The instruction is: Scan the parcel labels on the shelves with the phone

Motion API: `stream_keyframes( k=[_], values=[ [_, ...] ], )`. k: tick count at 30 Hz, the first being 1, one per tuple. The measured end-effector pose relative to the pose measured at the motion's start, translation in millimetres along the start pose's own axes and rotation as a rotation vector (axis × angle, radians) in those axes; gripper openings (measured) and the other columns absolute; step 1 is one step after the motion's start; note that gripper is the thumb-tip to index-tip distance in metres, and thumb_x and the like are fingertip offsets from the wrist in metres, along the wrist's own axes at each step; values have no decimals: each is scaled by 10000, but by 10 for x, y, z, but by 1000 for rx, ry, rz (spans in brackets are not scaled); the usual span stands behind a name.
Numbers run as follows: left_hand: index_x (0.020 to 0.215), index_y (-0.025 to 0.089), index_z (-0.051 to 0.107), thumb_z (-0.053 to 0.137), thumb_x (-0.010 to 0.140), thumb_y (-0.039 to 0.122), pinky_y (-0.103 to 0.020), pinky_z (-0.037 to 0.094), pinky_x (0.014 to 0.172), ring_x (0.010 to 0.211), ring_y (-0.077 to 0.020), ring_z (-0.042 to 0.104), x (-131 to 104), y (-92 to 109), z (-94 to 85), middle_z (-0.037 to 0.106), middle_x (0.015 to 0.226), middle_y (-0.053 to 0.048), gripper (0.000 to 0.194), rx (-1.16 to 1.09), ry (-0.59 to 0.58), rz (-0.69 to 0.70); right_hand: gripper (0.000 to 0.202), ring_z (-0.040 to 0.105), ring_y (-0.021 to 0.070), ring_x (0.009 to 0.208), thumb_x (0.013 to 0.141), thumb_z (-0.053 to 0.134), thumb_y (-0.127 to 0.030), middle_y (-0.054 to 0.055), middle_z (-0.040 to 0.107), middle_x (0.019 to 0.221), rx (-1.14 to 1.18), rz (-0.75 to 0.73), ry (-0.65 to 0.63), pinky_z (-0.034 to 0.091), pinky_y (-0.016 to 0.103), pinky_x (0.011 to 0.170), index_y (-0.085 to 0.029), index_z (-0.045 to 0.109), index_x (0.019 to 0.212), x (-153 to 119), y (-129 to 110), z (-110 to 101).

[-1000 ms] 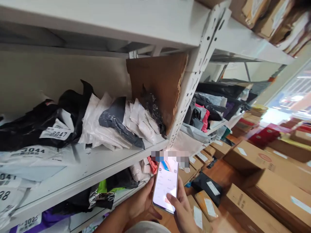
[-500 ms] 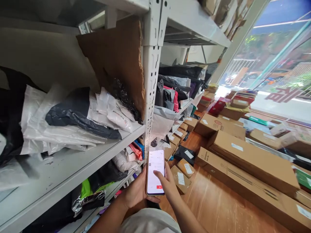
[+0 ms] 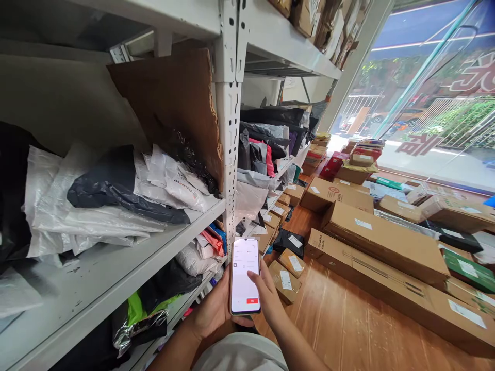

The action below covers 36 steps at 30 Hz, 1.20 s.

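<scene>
A smartphone [image 3: 244, 288] with a bright, mostly white screen and a red button near its bottom is upright in front of me. My left hand [image 3: 214, 308] is closed around its left side and lower back. On the other side my right hand [image 3: 267, 294] grips the right edge, with the thumb over the middle of the screen. The right fingers behind the phone are partly hidden. Small text on the screen is too fine to read.
White metal shelving [image 3: 228, 154] rises at the left and centre, loaded with plastic mailing bags [image 3: 93, 221]. A cardboard sheet [image 3: 174, 98] leans on the upper shelf. Long cartons [image 3: 386, 242] and small parcels [image 3: 284, 281] lie on the wooden floor [image 3: 328, 330], before a large window [image 3: 425, 103].
My view has turned slightly right, so shelves and cartons shift left in the picture. The phone stays in both hands, and the right thumb has moved slightly rightward on the screen.
</scene>
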<state>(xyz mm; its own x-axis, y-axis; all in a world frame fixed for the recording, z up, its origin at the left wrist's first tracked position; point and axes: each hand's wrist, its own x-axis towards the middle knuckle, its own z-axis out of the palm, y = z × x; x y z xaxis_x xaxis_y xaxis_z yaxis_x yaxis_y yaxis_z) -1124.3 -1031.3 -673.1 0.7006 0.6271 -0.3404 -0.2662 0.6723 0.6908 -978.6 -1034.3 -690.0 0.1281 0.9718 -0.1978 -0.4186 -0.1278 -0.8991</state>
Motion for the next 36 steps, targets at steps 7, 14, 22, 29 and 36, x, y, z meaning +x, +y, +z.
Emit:
stream_keyframes(
  k=[7, 14, 22, 29, 36],
  values=[
    [1430, 370, 449, 426, 895, 671, -412, 610, 682, 1091, -312, 636, -75, 2, -74, 565, 1387, -123, 615, -76, -32, 105, 488, 674, 290, 959, 625, 587, -324, 26, 769, 1050, 33, 28, -136, 498, 390, 839, -230, 672, 1096, -46, -102, -30],
    [1419, 360, 469, 444, 877, 688, -384, 620, 657, 1091, -304, 638, -134, 49, -22, 580, 1373, -123, 635, -92, -57, 100, 506, 666, 286, 1025, 661, 602, -269, 12, 760, 1093, 18, 8, -244, 515, 400, 846, -273, 643, 1165, -87, -145, -7],
    [1463, 312, 403, 449, 896, 656, -397, 616, 696, 1057, -303, 658, -140, -21, -109, 572, 1370, -154, 664, -128, -97, 88, 520, 609, 282, 1158, 633, 634, -197, 8, 715, 1210, 55, -22, -313, 419, 450, 1041, -288, 627, 1145, -107, -141, -36],
    [1538, 429, -14, 549, 693, 87, -401, 611, 740, 1016, -246, 662, -198, 39, -85, 578, 1362, -89, 1072, -90, -107, 93, 574, 571, 300, 1201, 571, 570, -197, 9, 703, 1231, 52, 2, -354, 407, 435, 1034, -269, 651, 1134, -121, -239, -58],
    [1507, 441, -162, 582, 718, 99, -353, 602, 701, 1025, -268, 663, -206, 15, -30, 575, 1357, -99, 1137, 41, -14, 75, 452, 634, 279, 1050, 685, 654, -306, 10, 731, 1132, 21, 36, -229, 479, 399, 916, -280, 627, 1135, -155, -193, -29]
  ],
)
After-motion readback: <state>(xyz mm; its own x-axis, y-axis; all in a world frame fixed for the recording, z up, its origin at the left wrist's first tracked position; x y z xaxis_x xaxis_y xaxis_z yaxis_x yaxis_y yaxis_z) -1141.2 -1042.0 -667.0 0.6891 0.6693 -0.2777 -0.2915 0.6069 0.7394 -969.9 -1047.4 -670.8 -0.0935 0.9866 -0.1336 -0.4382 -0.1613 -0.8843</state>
